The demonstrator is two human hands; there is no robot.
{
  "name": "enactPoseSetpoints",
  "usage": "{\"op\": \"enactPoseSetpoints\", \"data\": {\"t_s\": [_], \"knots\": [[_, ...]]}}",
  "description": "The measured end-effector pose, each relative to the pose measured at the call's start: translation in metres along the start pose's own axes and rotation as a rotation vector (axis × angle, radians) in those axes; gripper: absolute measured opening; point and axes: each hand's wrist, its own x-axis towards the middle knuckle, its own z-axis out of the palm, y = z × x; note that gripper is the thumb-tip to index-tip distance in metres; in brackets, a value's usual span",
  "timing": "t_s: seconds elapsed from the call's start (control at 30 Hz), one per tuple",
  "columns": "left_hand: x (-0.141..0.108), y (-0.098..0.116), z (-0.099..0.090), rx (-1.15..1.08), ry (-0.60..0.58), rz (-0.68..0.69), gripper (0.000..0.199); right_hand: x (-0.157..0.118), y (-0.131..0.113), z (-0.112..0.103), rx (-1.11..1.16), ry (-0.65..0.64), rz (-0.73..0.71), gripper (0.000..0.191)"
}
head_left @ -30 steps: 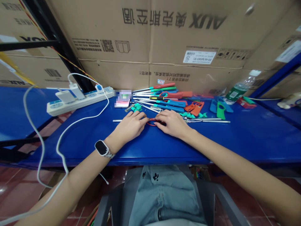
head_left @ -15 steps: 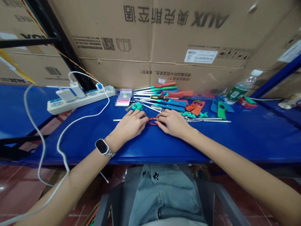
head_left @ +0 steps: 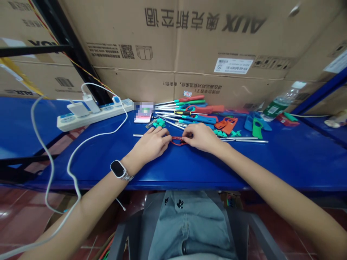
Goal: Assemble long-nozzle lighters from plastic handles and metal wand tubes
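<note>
A small red looped part [head_left: 178, 141] lies on the blue table between my hands. My left hand [head_left: 156, 141], fingers curled and pressed together, holds its left end. The thumb and fingers of my right hand [head_left: 199, 136] pinch its right end. Just behind my hands are long lighter-like tools with metal rods and blue [head_left: 203, 119], red and green handles. A thin metal rod [head_left: 138, 135] sticks out left of my left hand. Small teal pieces [head_left: 159, 123] sit behind that hand, and more lie beyond my right hand. Orange cut-out parts [head_left: 230, 125] rest further right.
At the left, a white power strip [head_left: 94, 115] holds plugs, and a white cable [head_left: 71, 159] runs over my left forearm. A phone [head_left: 142, 115], a bottle [head_left: 283, 103] and blue and green parts [head_left: 257, 127] stand or lie behind, before a large cardboard box [head_left: 195, 47].
My right hand has shifted, its fingers now bunched higher in a pinch, and more of the red loop shows between my hands. The view has moved slightly.
</note>
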Motion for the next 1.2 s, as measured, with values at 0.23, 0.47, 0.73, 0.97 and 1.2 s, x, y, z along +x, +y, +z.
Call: {"op": "enactPoseSetpoints", "data": {"t_s": [0.23, 0.47, 0.73, 0.97, 1.2], "knots": [[0.0, -0.001, 0.003, -0.013, 0.012, -0.005, 0.02, 0.009, 0.001, -0.009, -0.029, -0.098, -0.012, 0.006], [0.001, -0.001, 0.002, -0.071, -0.015, -0.021, 0.021, 0.016, 0.016, 0.003, 0.302, -0.118, 0.089, 0.01], [0.001, 0.0, 0.001, -0.035, -0.02, -0.033, 0.021, 0.013, 0.024, 0.013, 0.455, -0.076, -0.015, 0.008], [0.001, -0.001, 0.004, -0.115, -0.02, -0.076, 0.022, 0.01, 0.021, 0.016, 0.367, -0.029, 0.009, 0.014], [-0.003, -0.012, 0.008, -0.35, 0.027, -0.193, 0.037, 0.007, 0.024, 0.019, 0.35, 0.005, 0.046, 0.012]]}}
